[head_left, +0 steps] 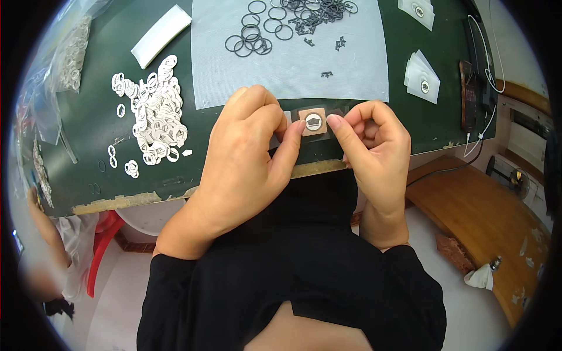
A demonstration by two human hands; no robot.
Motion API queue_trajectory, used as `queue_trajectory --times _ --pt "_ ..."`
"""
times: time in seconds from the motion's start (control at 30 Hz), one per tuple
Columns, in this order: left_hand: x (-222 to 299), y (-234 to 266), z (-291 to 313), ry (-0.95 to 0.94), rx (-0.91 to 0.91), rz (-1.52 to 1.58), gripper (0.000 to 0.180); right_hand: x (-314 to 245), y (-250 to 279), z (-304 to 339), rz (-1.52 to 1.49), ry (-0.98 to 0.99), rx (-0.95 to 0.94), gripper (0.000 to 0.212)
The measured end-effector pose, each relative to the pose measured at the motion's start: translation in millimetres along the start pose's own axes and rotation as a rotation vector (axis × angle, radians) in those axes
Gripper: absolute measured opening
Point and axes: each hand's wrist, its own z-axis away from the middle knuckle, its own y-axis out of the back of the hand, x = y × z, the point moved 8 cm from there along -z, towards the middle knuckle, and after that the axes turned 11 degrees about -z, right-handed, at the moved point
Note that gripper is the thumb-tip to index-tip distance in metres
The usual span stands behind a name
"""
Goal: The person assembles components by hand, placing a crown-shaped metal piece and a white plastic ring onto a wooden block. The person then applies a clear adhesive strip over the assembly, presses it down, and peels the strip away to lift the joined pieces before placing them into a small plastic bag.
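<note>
At the table's near edge lies a small brown square block (pixel 305 128) with a white ring piece (pixel 314 121) on it, a dark house-like shape inside the ring. A glossy, clear-looking sheet shows around the block. My left hand (pixel 243 152) is closed, its fingers curled and its thumb tip pressed to the block's left side. From the other side, my right hand (pixel 377 155) brings its thumb tip close to the block's right edge, with its other fingers bent. Anything between those fingers is hidden.
A pale translucent sheet (pixel 287 76) carries black rings (pixel 252 35) and small black pieces (pixel 328 11). White ring pieces (pixel 161 114) are heaped left, below a white strip (pixel 161 36). Small clear bags (pixel 422 76) lie right, near a dark device (pixel 468 96) and cable.
</note>
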Motion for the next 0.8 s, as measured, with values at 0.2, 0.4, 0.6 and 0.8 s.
queue_trajectory --times 0.2,0.4,0.6,0.8 --pt "-5.1 -5.5 -1.3 0.028 -0.012 -0.022 0.023 -0.2 0.6 -4.0 0.136 0.030 0.018 0.019" --pt "-5.4 -4.7 -2.8 0.049 -0.017 -0.030 0.024 0.8 0.7 -6.0 0.129 0.019 0.021 0.020" --pt "-5.3 -5.6 -3.8 0.049 -0.014 -0.040 0.025 2.3 1.2 -7.3 0.111 0.009 0.029 0.020" --pt "-3.9 -7.8 -4.2 0.024 0.005 -0.075 0.024 -1.0 0.3 -6.9 0.200 0.054 0.044 0.021"
